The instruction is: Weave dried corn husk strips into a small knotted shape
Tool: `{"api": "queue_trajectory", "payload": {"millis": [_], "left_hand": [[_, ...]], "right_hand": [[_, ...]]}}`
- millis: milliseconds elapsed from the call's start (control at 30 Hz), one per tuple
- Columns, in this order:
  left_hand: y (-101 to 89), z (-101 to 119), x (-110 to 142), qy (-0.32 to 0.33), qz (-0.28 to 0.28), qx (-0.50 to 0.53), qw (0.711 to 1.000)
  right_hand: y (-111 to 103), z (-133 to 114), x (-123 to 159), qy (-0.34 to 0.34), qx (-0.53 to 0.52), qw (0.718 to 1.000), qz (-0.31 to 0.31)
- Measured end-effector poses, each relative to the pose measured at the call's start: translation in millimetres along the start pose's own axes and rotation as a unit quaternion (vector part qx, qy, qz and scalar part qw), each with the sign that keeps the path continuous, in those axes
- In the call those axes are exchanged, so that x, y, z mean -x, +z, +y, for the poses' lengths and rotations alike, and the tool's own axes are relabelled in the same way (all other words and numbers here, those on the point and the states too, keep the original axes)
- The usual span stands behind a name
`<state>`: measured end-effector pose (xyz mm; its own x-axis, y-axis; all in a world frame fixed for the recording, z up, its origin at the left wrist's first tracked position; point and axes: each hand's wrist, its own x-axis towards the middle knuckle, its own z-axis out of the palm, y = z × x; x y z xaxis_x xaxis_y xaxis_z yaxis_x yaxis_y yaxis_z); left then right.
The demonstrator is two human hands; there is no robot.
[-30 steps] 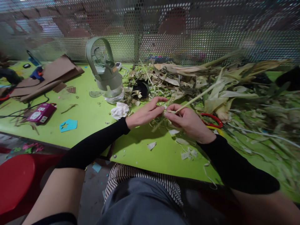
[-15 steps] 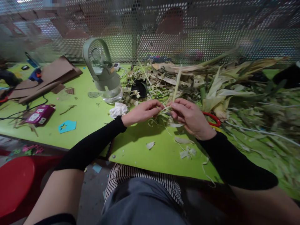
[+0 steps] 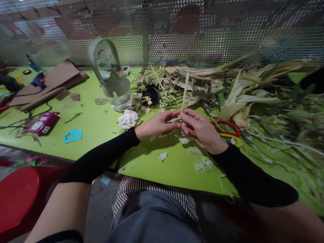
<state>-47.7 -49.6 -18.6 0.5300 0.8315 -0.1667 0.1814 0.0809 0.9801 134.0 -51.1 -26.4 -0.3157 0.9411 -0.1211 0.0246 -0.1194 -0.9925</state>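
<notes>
My right hand (image 3: 201, 131) pinches a pale, narrow corn husk strip (image 3: 186, 91), whose free end stands up above the fingers. Facing it, my left hand (image 3: 159, 124) has thumb and fingers closed on pale husk strands that run between the two hands; the exact grip is partly hidden by the fingers. Under and in front of the hands lie husk scraps (image 3: 163, 156) on the green table (image 3: 141, 158). Scissors with red and yellow handles (image 3: 236, 127) lie just beyond my right wrist, their blades covered.
Dried husks (image 3: 236, 98) and shreds pile up at the back and right. Left of centre stand a handled water bottle (image 3: 115, 87) and crumpled tissue (image 3: 128, 119). Farther left are a purple power strip (image 3: 44, 123), blue paper (image 3: 72, 136) and cardboard (image 3: 54, 79). A red stool (image 3: 19, 199) is below.
The upright strip has shifted left with my right hand. My left hand has moved slightly right, closer to the other. More of the scissor handles shows.
</notes>
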Motion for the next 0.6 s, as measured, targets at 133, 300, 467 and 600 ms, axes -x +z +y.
{"api": "queue_trajectory", "payload": {"millis": [133,300,467,600], "left_hand": [[0.3,3,1,-0.039,0.030,-0.016,0.999],[0.0,7,3,-0.074,0.061,-0.051,0.994],[-2.2,11,4,-0.085,0.059,-0.123,0.987],[-3.4,11,4,-0.101,0.008,-0.050,0.994]], "right_hand": [[-2,1,-1,-0.030,0.035,0.999,0.014],[-5,7,-2,-0.098,0.127,0.986,0.036],[-5,9,-2,-0.136,0.177,0.974,0.042],[-3,6,0,-0.118,0.164,0.979,0.022]]}}
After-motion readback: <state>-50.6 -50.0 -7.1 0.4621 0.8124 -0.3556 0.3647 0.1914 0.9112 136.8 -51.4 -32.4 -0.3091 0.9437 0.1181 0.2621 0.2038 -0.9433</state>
